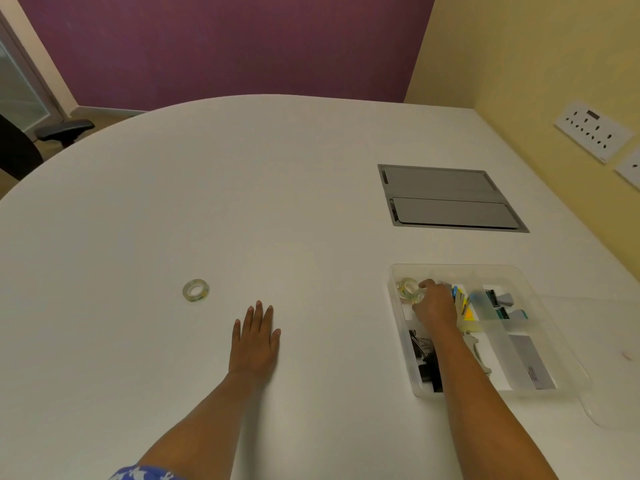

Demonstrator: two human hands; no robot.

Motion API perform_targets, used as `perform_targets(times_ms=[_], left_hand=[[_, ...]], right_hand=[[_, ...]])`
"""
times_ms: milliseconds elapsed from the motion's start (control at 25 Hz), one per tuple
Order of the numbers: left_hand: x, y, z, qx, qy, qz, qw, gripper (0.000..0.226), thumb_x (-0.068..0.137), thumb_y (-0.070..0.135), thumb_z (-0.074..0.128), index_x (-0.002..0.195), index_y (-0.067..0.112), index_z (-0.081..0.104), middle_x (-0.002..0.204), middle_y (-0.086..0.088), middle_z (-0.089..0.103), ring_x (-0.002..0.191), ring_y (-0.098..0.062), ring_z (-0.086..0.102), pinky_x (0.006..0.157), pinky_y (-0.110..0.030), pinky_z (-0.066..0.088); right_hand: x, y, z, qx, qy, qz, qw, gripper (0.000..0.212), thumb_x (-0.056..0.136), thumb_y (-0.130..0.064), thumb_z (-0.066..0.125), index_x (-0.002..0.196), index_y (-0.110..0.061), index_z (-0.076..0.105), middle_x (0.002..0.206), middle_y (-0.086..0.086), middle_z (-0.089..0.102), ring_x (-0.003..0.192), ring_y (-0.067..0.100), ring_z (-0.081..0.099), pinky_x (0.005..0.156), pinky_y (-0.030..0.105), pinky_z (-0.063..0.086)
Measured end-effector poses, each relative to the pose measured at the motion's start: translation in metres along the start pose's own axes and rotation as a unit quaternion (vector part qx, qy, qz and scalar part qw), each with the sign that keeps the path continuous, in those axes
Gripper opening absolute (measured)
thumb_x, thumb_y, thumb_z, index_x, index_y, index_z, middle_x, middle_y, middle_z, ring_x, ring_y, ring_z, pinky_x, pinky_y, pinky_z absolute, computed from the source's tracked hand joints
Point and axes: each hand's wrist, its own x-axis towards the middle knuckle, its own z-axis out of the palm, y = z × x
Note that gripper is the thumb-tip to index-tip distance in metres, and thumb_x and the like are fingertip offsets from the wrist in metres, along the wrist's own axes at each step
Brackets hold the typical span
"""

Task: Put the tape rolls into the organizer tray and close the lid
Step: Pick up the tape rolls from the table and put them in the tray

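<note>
Reaching into the far-left compartment of the clear organizer tray [568,344], right hand [437,306] with fingers curled around a clear tape roll [415,296], held just above or against another tape roll [406,285] already lying in that compartment. Resting flat on the white tabletop [242,188], left hand [255,337], fingers spread, holding nothing. Lying flat and alone on the tabletop, a third tape roll [196,290], beyond and left of the left hand, well apart from the tray. Filling the near-left compartment, black binder clips [424,355]; coloured sticky flags [465,306] in the middle. Lying open to the tray's right, a transparent lid [609,407]. Set into the tabletop beyond the tray, a grey cable hatch [446,197].
</note>
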Motion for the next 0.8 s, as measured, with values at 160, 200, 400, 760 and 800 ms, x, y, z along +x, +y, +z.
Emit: perform_targets(times_ms=[160,200,400,760,800], left_hand=[[0.000,-0.003,0.004,-0.010,0.008,0.005,1.000,0.055,0.103,0.035,0.020,0.153,0.021,0.002,0.162,-0.001,-0.008,0.150,-0.017,-0.007,0.123,-0.039,-0.004],[0.001,-0.004,0.006,-0.013,0.011,0.007,1.000,0.055,0.103,0.036,0.020,0.153,0.021,0.002,0.162,-0.001,-0.008,0.150,-0.017,-0.007,0.123,-0.038,-0.004],[0.001,-0.009,0.011,-0.014,0.024,0.012,1.000,0.055,0.102,0.037,0.020,0.152,0.023,0.001,0.162,0.001,-0.008,0.150,-0.015,-0.008,0.123,-0.038,-0.005],[0.001,-0.019,0.012,-0.019,0.046,0.039,0.998,0.054,0.102,0.040,0.022,0.152,0.026,0.007,0.162,0.005,-0.004,0.149,-0.011,-0.005,0.122,-0.035,-0.005],[0.002,-0.020,0.012,-0.017,0.049,0.039,0.998,0.054,0.102,0.040,0.022,0.152,0.027,0.007,0.162,0.005,-0.003,0.149,-0.011,-0.005,0.122,-0.034,-0.005]], right_hand=[[0.003,-0.002,0.003,-0.035,-0.009,0.003,0.999,0.045,0.087,0.006,0.055,0.130,-0.003,0.048,0.128,0.021,0.050,0.116,0.035,0.055,0.086,0.037,0.052],[0.003,-0.002,0.004,-0.040,-0.010,0.003,0.999,0.045,0.087,0.006,0.055,0.130,-0.004,0.048,0.127,0.021,0.050,0.116,0.035,0.054,0.086,0.038,0.051],[0.002,-0.008,0.005,-0.035,0.017,0.000,0.999,0.043,0.088,0.006,0.055,0.130,-0.003,0.049,0.128,0.021,0.051,0.120,0.035,0.050,0.090,0.040,0.050],[-0.019,-0.095,0.016,0.082,0.131,-0.129,0.980,0.033,0.093,-0.006,0.054,0.126,-0.010,0.055,0.128,0.012,0.055,0.122,0.026,0.047,0.089,0.032,0.048],[-0.022,-0.108,0.022,0.082,0.122,-0.147,0.978,0.033,0.094,-0.007,0.053,0.127,-0.010,0.055,0.128,0.011,0.055,0.122,0.025,0.047,0.088,0.031,0.048]])
